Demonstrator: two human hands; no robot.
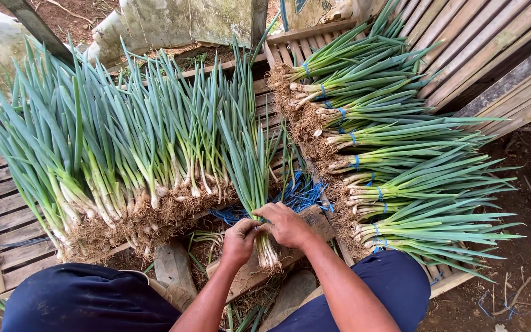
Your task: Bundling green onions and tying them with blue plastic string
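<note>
Both hands closed on one scallion bunch (259, 184).
I saw left hand (239, 241) and right hand (286, 224) gripping its stalks just above the roots, over the blue ties (290, 198); a loose grip could have let them splay.

My arms are bare to the elbow, with no sleeves, gloves, rings or watch showing. I wear dark navy trousers, dusted with pale soil marks on both thighs.
</note>
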